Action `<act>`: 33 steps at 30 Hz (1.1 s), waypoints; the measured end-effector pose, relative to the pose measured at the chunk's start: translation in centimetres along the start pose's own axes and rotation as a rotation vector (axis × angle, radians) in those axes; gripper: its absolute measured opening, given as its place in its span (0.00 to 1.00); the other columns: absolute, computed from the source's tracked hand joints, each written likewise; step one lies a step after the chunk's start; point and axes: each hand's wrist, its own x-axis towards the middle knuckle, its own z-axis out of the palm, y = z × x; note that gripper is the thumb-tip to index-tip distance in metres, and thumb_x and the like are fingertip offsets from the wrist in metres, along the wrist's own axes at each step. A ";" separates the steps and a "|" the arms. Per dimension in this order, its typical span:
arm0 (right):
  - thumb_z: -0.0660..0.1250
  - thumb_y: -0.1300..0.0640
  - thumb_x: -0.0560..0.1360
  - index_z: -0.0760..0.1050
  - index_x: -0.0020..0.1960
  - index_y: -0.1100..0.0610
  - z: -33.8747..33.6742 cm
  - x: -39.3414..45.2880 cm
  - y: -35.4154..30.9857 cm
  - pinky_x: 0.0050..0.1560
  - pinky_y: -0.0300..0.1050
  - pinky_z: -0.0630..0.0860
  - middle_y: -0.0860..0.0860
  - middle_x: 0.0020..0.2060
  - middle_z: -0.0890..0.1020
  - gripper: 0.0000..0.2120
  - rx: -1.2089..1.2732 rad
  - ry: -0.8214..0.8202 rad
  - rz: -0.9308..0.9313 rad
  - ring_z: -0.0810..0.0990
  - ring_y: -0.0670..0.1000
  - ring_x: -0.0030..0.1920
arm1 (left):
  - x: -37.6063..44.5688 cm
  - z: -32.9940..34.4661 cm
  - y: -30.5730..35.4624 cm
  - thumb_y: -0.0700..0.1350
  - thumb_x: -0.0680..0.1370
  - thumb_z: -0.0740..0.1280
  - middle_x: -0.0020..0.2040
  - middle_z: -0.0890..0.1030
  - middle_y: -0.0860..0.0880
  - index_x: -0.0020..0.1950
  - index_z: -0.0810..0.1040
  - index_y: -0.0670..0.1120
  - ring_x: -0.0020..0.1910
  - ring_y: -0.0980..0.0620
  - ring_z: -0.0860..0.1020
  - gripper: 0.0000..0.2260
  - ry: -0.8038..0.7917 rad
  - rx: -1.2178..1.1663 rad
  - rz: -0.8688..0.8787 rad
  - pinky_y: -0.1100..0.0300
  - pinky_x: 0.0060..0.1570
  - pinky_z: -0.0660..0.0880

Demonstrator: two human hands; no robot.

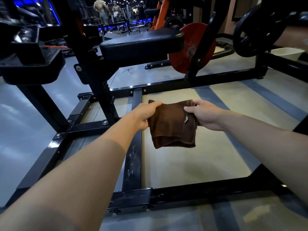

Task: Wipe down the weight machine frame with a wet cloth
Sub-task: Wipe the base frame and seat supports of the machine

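Above the floor bars: folded brown cloth (171,125) hanging in mid-air, clear of the frame (133,144).
Left hand (143,115): fingers curled round the cloth's left edge.
Right hand (205,114): pinching the top right corner.
Key relation: scuffed lengthwise bar just below-left, nearer the left hand.
Hard to tell: cloth's wetness; fingertips hidden behind fabric.

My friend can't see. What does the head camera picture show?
Two hands, left hand and right hand, hold a folded brown cloth above a black weight machine frame. A padded seat and a red weight plate sit behind.
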 end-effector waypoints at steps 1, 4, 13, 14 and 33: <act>0.65 0.60 0.84 0.75 0.62 0.60 0.2 0.2 -0.1 0.45 0.49 0.84 0.58 0.47 0.86 0.08 0.052 0.066 -0.007 0.85 0.53 0.40 | -0.3 0.1 0.2 0.48 0.82 0.69 0.53 0.84 0.43 0.64 0.78 0.43 0.52 0.47 0.84 0.14 -0.046 -0.064 -0.024 0.51 0.56 0.81; 0.69 0.59 0.82 0.64 0.68 0.46 0.2 0.5 -0.6 0.48 0.54 0.84 0.59 0.52 0.85 0.21 0.201 0.106 0.020 0.85 0.55 0.46 | -0.3 0.5 0.7 0.36 0.83 0.66 0.59 0.80 0.40 0.69 0.72 0.45 0.53 0.45 0.82 0.15 -0.081 -0.120 0.043 0.54 0.48 0.83; 0.60 0.65 0.84 0.77 0.65 0.56 1.8 -0.1 0.8 0.51 0.48 0.82 0.61 0.56 0.83 0.14 -0.171 0.032 -0.009 0.83 0.55 0.50 | -0.5 1.4 -1.0 0.42 0.87 0.57 0.45 0.72 0.46 0.70 0.61 0.58 0.42 0.51 0.73 0.16 0.073 0.479 0.200 0.58 0.39 0.74; 0.65 0.63 0.83 0.76 0.67 0.57 1.9 0.0 0.7 0.55 0.48 0.83 0.61 0.57 0.83 0.13 -0.129 -0.002 0.011 0.84 0.55 0.52 | -0.4 1.5 -0.7 0.42 0.86 0.59 0.47 0.74 0.45 0.70 0.62 0.57 0.42 0.51 0.73 0.16 0.079 0.419 0.157 0.58 0.40 0.74; 0.67 0.53 0.81 0.81 0.46 0.53 0.3 -1.0 0.8 0.54 0.50 0.80 0.52 0.40 0.85 0.08 -0.926 -0.232 0.010 0.85 0.58 0.50 | -2.0 -0.1 -0.5 0.42 0.81 0.69 0.57 0.80 0.46 0.62 0.79 0.46 0.57 0.49 0.78 0.10 -0.193 0.928 0.133 0.55 0.61 0.77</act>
